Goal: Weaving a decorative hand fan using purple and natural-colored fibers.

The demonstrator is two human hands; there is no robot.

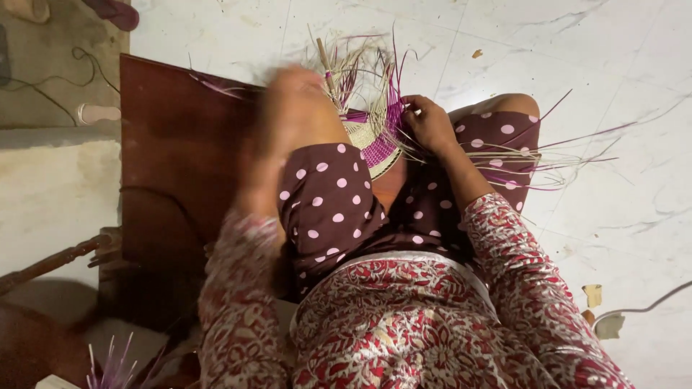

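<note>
A half-woven basket piece [376, 141] of purple and cream straw strips rests between my knees, with loose strands [548, 160] fanning out above and to the right. My right hand [428, 124] pinches strands at the weave's right edge. My left hand [295, 94] is blurred by motion just left of the weave, near a thin wooden stick [326, 63]; whether it grips anything I cannot tell. I sit on the floor in brown polka-dot trousers and a red patterned top.
A dark brown wooden board [180, 158] lies on the floor at my left. White marble-like floor [613, 72] spreads to the right with small scraps [592, 294]. A bunch of purple strips [112, 367] sits at bottom left beside a wooden chair leg [50, 263].
</note>
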